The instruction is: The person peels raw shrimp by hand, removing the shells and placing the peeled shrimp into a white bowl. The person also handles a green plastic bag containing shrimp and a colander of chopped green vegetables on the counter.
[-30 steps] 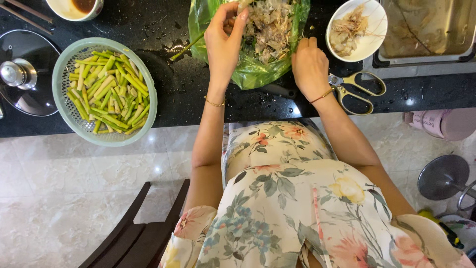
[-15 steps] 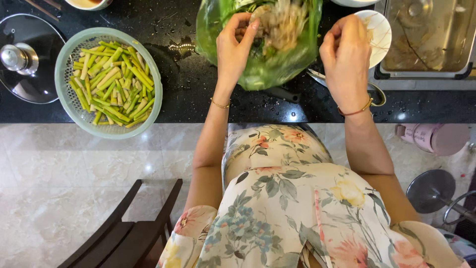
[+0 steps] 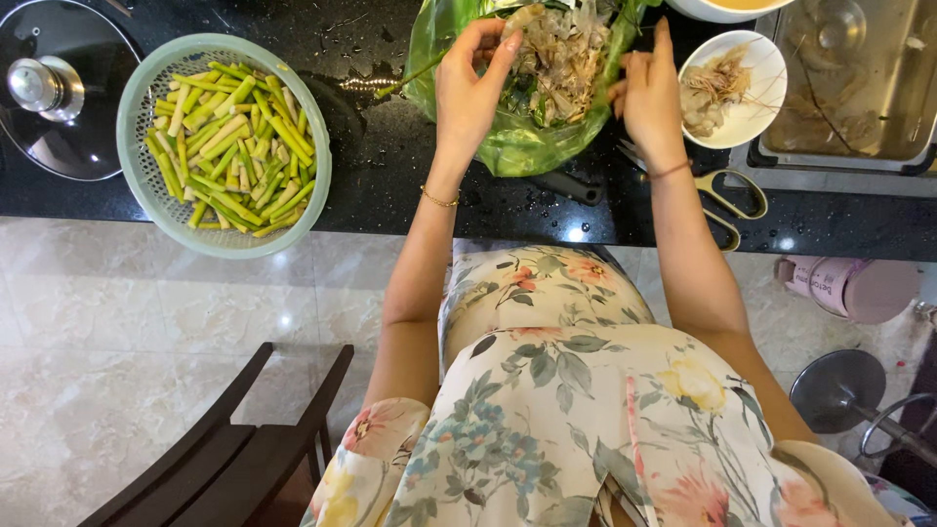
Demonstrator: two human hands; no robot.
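A green plastic bag [image 3: 508, 146] lies open on the black counter [image 3: 390, 185], filled with pale shrimp shells and scraps [image 3: 561, 63]. My left hand [image 3: 470, 93] is at the bag's left side, thumb and fingers pinched on a piece of the shrimp scraps at the top of the pile. My right hand [image 3: 649, 98] is at the bag's right rim, its lower fingers curled on the plastic and its index finger pointing up. A small white bowl [image 3: 756, 122] with peeled shrimp sits just right of that hand.
A pale green colander [image 3: 156, 210] of cut green stems stands at the left, beside a glass pot lid [image 3: 59, 93]. Scissors [image 3: 727, 200] lie under my right wrist. A steel tray [image 3: 849, 88] is at the far right. A dark chair [image 3: 224, 459] and a pink container [image 3: 849, 288] are on the floor.
My right hand went from the counter near the scissors up past the white bowl and now rests at the bag's right rim. My left hand stayed at the bag.
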